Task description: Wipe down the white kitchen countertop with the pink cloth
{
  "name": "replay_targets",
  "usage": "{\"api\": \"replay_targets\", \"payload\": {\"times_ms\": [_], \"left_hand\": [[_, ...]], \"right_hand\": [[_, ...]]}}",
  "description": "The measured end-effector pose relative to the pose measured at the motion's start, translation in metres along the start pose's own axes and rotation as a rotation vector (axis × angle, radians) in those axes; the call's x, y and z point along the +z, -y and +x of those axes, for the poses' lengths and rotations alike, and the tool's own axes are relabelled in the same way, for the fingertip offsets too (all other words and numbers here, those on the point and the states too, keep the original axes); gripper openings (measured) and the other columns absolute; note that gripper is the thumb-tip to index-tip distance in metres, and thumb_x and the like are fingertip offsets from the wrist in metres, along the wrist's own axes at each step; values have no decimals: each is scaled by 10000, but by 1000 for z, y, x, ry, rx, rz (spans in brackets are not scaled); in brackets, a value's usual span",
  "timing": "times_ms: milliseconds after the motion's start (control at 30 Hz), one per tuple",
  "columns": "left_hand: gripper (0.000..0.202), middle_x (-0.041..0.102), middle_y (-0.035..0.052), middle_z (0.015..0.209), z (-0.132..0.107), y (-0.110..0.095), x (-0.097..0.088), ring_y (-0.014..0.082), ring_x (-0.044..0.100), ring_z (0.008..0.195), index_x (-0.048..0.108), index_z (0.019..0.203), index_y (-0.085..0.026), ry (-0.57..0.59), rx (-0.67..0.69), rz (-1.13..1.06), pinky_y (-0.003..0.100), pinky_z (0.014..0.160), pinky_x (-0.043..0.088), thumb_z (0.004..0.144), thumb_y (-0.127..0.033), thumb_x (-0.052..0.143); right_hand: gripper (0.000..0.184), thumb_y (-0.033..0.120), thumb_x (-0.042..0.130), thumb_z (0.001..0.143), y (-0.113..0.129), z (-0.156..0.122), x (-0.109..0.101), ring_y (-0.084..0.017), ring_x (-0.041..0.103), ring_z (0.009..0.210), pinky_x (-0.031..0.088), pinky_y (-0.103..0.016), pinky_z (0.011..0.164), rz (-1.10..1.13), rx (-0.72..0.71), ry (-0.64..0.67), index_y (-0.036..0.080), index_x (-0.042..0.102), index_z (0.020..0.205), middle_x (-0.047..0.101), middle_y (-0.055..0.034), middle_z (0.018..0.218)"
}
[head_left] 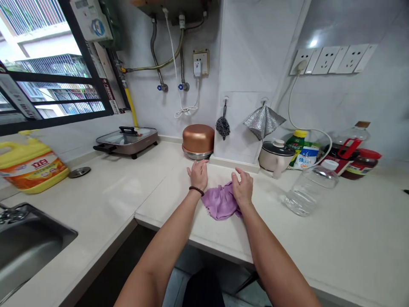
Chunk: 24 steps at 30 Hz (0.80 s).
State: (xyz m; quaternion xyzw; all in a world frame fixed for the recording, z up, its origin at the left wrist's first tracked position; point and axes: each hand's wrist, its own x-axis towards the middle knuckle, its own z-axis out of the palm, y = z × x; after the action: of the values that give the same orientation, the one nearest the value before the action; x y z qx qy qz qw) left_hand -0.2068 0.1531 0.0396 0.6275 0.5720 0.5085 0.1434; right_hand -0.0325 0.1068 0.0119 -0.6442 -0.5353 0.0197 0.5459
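Observation:
A crumpled purple cloth lies on the white countertop in front of me. Just past its upper left side, my left hand, with a dark bracelet at the wrist, has its fingers apart and holds nothing. My right hand is at the cloth's right edge and covers part of it. Its fingers are parted and loosely curved, without a grip on the fabric; whether the palm touches it is hard to see. Behind my left hand stands a copper-coloured pot on a silvery metal base.
A clear plastic bottle, a lidded pot and several jars stand on the right. To the left are an electric pan, a yellow detergent jug and a sink. A black scrubber hangs on the wall.

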Motion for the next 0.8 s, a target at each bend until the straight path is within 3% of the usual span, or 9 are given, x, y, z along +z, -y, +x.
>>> {"api": "replay_targets", "payload": {"times_ms": [67, 167, 233, 300, 400, 500, 600, 700, 800], "left_hand": [[404, 737, 55, 1365, 4, 9, -1, 303, 447, 1524, 756, 1250, -286, -19, -34, 53, 675, 1297, 119, 1069, -293, 395], [399, 738, 74, 1361, 6, 19, 4, 297, 465, 1510, 730, 1294, -263, 0, -7, 87, 652, 1309, 103, 1066, -318, 408], [408, 729, 75, 1379, 6, 22, 6, 288, 445, 1522, 707, 1333, -258, -10, 27, 110, 638, 1318, 72, 1063, -320, 408], [418, 722, 82, 1390, 6, 23, 5, 294, 429, 1531, 695, 1353, -253, -2, 30, 129, 636, 1318, 56, 1064, -328, 402], [437, 709, 88, 1412, 6, 22, 1, 305, 419, 1536, 683, 1377, -255, 46, 20, 140, 638, 1317, 52, 1066, -339, 387], [448, 697, 88, 1432, 4, 19, 0, 316, 407, 1541, 686, 1377, -259, 113, 5, 122, 647, 1313, 48, 1063, -343, 377], [426, 712, 73, 1410, 0, 17, 2, 317, 411, 1537, 715, 1328, -274, 179, 10, 85, 650, 1309, 52, 1053, -343, 396], [399, 744, 49, 1354, -4, 13, 6, 310, 425, 1527, 744, 1256, -293, 248, 21, 55, 646, 1307, 58, 1052, -351, 405], [394, 769, 41, 1293, -9, 8, 8, 303, 437, 1518, 760, 1198, -304, 306, 27, 46, 641, 1303, 70, 1058, -369, 398]], "right_hand": [[696, 561, 478, 1001, 8, -11, 1, -399, 387, 1455, 306, -615, 1191, -249, 65, 174, 134, 529, 1549, 496, -218, 1545], [866, 654, 489, 1017, 23, -34, 10, -468, 101, 1573, 166, -741, 1193, -495, 126, 474, 189, 242, 1704, 175, -213, 1724], [936, 709, 498, 1008, 32, -50, 19, -489, -6, 1579, 109, -775, 1182, -574, 115, 632, 218, 148, 1724, 61, -204, 1745], [980, 728, 523, 997, 34, -62, 27, -498, -52, 1575, 57, -775, 1187, -631, 98, 711, 208, 124, 1725, 22, -214, 1746], [927, 690, 530, 1011, 22, -68, 32, -482, -29, 1582, 40, -746, 1211, -652, 31, 708, 199, 184, 1718, 60, -210, 1745], [818, 581, 496, 1041, -9, -56, 23, -392, 71, 1604, 150, -636, 1263, -559, -100, 608, 201, 215, 1708, 115, -175, 1747], [745, 510, 500, 1030, -48, -27, 1, -332, 205, 1588, 257, -505, 1273, -529, -127, 474, 149, 322, 1657, 226, -171, 1720], [564, 470, 466, 1039, -84, 8, -25, -320, 382, 1503, 298, -482, 1257, -583, -155, 460, 153, 541, 1499, 489, -163, 1577], [482, 408, 428, 1038, -108, 38, -43, -318, 499, 1400, 350, -477, 1221, -629, -189, 454, 148, 625, 1393, 622, -161, 1436]]}}
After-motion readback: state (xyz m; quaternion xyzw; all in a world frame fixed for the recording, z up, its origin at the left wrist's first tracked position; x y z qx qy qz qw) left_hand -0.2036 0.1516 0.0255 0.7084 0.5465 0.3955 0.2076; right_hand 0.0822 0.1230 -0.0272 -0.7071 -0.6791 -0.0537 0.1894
